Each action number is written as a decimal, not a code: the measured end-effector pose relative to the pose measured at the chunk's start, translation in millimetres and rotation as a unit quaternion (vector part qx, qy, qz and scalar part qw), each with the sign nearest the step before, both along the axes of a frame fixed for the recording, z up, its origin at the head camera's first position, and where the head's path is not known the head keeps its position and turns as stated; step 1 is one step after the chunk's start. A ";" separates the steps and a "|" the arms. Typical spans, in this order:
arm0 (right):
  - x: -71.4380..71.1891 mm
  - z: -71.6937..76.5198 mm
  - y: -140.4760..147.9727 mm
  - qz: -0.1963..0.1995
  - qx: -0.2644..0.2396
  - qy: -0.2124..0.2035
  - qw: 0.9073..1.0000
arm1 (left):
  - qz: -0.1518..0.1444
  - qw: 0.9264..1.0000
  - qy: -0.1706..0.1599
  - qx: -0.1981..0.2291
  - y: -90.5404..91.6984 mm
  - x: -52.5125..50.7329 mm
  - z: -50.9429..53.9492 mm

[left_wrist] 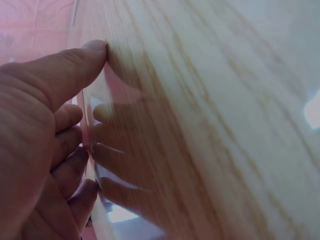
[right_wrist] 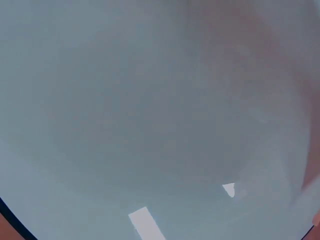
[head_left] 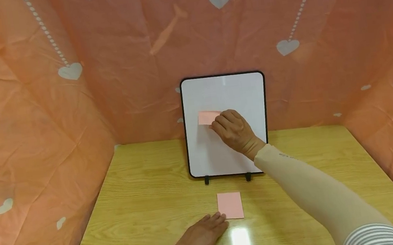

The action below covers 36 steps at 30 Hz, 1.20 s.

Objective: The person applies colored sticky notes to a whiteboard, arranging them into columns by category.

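Observation:
A small whiteboard [head_left: 222, 90] with a black frame stands upright on the table. In front of it my right hand [head_left: 233, 131] pinches a pink sticky note [head_left: 207, 117] by its right side. Whether the note touches the board I cannot tell. On the table before the board lies a pink sticky note pad [head_left: 230, 205]. My left hand [head_left: 200, 239] lies by the pad's lower left corner, fingers extended and fingertips at its edge. The left wrist view shows the left hand [left_wrist: 45, 120] low over the glossy tabletop. White board surface [right_wrist: 140, 115] fills most of the right wrist view.
Two small black feet [head_left: 248, 176] hold up the board on the wood-grain table [head_left: 145, 186]. An orange cloth [head_left: 130, 65] with white hearts encloses the back and both sides. A bright light reflection lies on the tabletop below the pad.

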State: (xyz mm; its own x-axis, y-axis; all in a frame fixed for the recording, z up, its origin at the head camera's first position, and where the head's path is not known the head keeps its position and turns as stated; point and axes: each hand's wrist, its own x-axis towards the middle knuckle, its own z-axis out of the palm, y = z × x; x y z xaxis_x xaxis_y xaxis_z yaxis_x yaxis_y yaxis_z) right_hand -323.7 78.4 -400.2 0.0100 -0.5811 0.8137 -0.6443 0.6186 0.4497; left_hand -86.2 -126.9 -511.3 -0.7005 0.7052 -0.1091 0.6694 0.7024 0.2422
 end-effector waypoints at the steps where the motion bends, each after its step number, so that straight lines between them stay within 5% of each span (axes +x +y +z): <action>1: -0.8 0.2 -0.1 0.004 0.000 0.002 1.000 | 0.001 1.000 -0.005 0.001 -0.3 0.4 0.0; 23: -12.2 -18.3 1.5 0.000 0.047 -0.035 0.998 | -0.011 1.000 -0.012 0.013 -2.3 0.6 -3.2; 36: -15.9 -27.0 4.9 -0.036 0.087 -0.039 0.995 | -0.006 1.000 -0.021 0.019 -2.8 -1.3 -1.7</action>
State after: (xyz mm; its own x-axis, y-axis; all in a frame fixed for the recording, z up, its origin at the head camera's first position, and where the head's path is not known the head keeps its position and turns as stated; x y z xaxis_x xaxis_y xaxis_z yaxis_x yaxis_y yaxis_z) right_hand -339.6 83.3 -427.2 -0.0967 -0.7095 0.6980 -0.6388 0.5821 0.5032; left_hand -87.5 -129.7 -512.9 -0.6880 0.7171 -0.1113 0.6660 0.6849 0.2954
